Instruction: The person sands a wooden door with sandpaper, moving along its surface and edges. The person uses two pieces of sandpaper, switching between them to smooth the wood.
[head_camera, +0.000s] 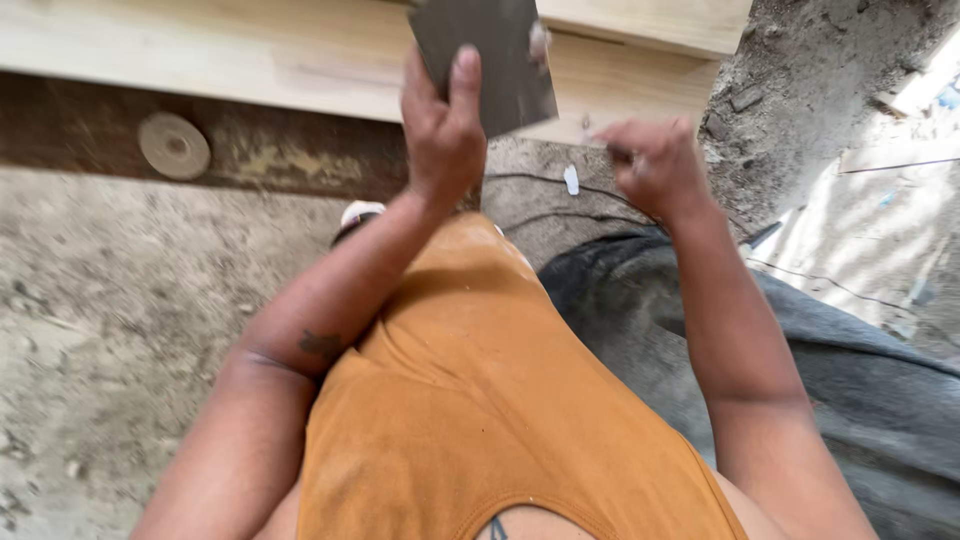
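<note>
My left hand (442, 135) grips a dark grey rectangular sheet (495, 50), likely sandpaper, with the thumb pressed up along its face. The sheet is held up in front of pale wooden planks (250, 55). My right hand (655, 165) is blurred, curled beside the sheet's lower right corner and apart from it; whether it pinches anything small I cannot tell. Below the hands are my orange top (480, 400) and grey trousers (850, 380).
A round grey disc (174, 146) lies on a dark board below the planks. Dusty concrete floor (110, 320) spreads to the left. Thin cables (560, 185) and a small white scrap (571, 180) lie ahead. Rubble (800, 80) sits at the right.
</note>
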